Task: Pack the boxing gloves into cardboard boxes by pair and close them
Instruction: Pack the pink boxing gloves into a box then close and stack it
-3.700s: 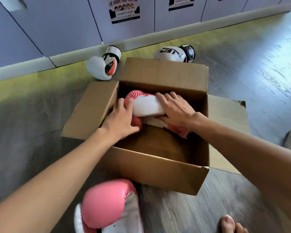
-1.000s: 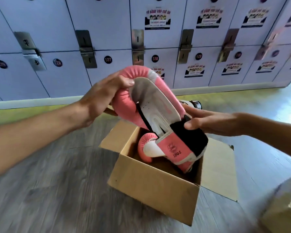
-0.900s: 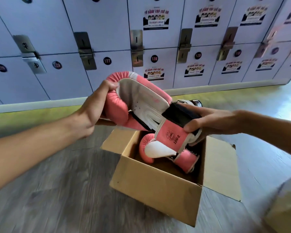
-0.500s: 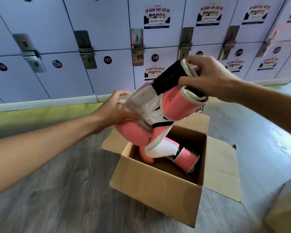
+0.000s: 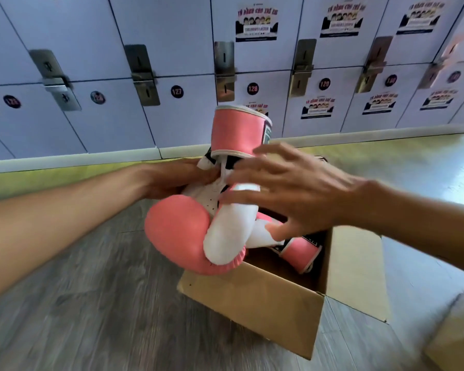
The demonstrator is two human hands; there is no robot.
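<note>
Box point(image 5: 252, 303) holds one pink glove point(image 5: 299, 253); second glove point(image 5: 177, 231) hangs above it.

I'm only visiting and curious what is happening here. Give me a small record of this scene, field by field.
activity: packing pink-and-white boxing gloves
cardboard box: on the floor, flaps open
held glove: cuff up, padded end down over the cardboard box's near left corner, not yet inside
left hand: grips the held glove near its wrist
right hand: fingers spread, at the held glove's white side
second glove: lying inside the cardboard box
background: numbered lockers
</note>
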